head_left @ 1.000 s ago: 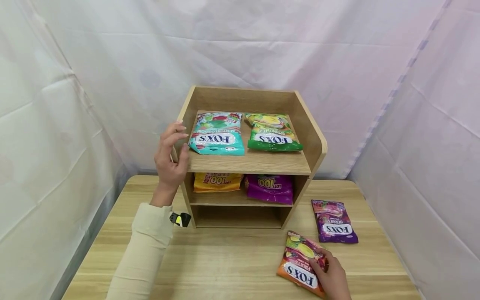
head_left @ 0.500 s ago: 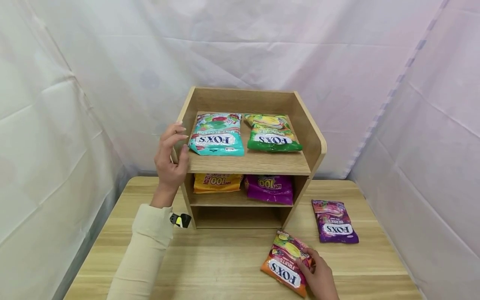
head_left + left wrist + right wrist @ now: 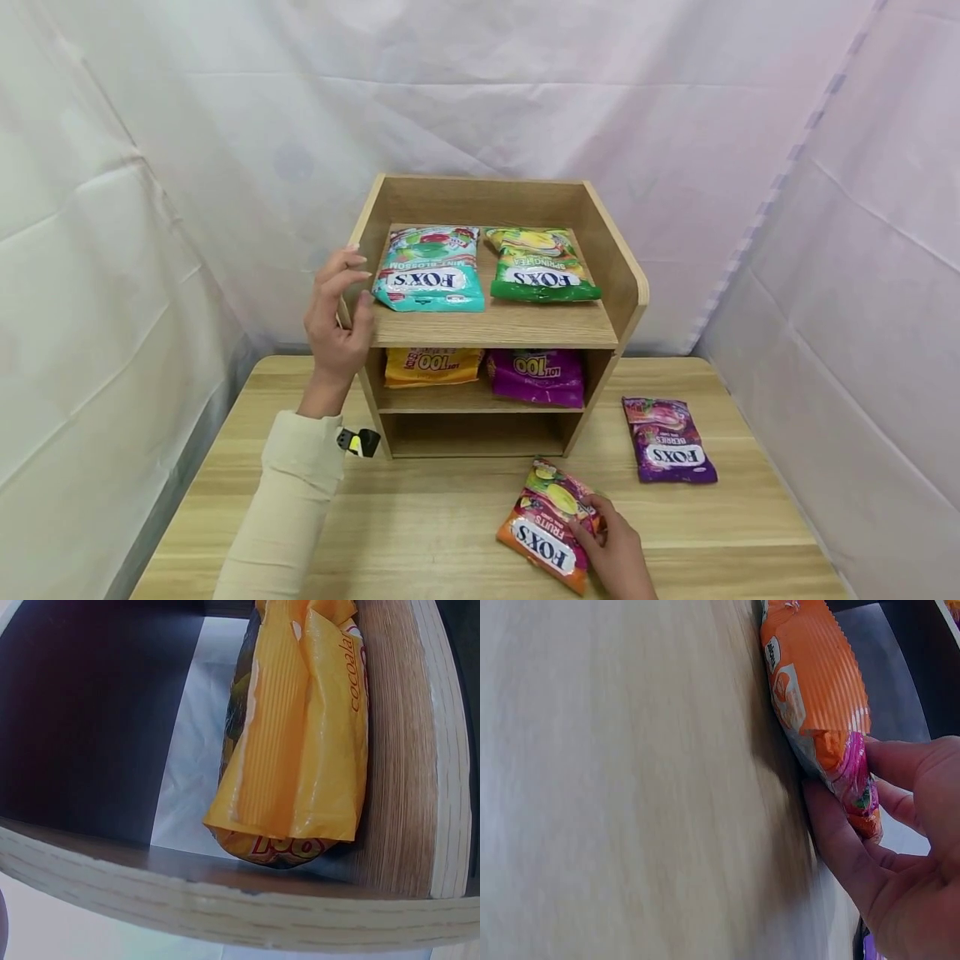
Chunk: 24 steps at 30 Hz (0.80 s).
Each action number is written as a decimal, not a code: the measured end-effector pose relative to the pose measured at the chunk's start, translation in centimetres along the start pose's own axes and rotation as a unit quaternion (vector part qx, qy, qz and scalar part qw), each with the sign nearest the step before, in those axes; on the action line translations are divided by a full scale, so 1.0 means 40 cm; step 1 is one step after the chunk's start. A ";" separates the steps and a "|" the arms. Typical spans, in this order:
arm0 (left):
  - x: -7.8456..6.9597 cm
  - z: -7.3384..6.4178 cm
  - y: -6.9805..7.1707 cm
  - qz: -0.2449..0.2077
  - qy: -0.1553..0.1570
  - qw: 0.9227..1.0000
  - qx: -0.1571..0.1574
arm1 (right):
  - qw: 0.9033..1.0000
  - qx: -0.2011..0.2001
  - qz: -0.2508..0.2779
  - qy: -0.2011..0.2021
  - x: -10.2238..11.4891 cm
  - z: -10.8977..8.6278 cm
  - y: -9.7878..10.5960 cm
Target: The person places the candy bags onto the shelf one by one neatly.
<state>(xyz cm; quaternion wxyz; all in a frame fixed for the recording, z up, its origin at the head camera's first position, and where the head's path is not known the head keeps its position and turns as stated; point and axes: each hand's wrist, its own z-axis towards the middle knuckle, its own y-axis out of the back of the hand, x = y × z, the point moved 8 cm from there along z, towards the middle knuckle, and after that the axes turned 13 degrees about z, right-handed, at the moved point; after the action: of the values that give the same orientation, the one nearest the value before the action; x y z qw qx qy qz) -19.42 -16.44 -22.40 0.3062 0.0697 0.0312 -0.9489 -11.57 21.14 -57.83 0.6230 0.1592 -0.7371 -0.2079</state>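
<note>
My right hand (image 3: 615, 546) pinches a red and orange candy bag (image 3: 551, 525), labelled Fox's Fruits, by its right edge. Thumb and fingers lie on opposite faces of the bag (image 3: 821, 682) in the right wrist view, close over the table. My left hand (image 3: 337, 312) holds the left side panel of a small wooden shelf (image 3: 495, 329), fingers over its edge and thumb at the front. On the top board lie a turquoise candy bag (image 3: 431, 271) and a green and yellow one (image 3: 542, 265). A purple Berries bag (image 3: 670, 440) lies flat on the table at right.
The shelf's middle tier holds a yellow bag (image 3: 433, 367) and a purple bag (image 3: 536, 377). In the left wrist view the yellow bag (image 3: 300, 750) stands beside the side wall. Below is a bare bottom tier (image 3: 476, 434). White cloth (image 3: 480, 92) surrounds the wooden table (image 3: 420, 525).
My right hand has moved left across the front of the table with the Fruits candy bag. The left hand keeps its place on the shelf's side panel.
</note>
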 end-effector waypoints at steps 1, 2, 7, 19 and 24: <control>0.001 0.000 0.000 0.000 0.000 1.000 0.000 | 1.000 0.003 0.002 -0.001 0.002 0.000 -0.005; 0.001 0.000 0.001 0.000 0.000 1.000 0.000 | 1.000 0.005 0.003 0.000 0.006 0.001 -0.009; -0.002 0.002 0.004 0.005 -0.001 1.000 0.003 | 0.999 0.014 0.018 0.023 0.032 -0.003 -0.025; -0.003 -0.005 0.005 0.009 -0.002 1.000 0.015 | 0.998 0.045 -0.005 0.051 0.061 -0.013 -0.082; -0.004 -0.001 0.002 0.008 -0.006 1.000 0.018 | 0.997 0.050 -0.003 0.060 0.069 -0.012 -0.088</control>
<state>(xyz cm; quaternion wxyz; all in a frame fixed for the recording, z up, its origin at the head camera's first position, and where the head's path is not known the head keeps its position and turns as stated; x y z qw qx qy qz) -19.21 -16.41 -22.41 0.3131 0.0697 0.0119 -0.9471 -11.65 16.68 -57.20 0.6566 0.2046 -0.7075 -0.1626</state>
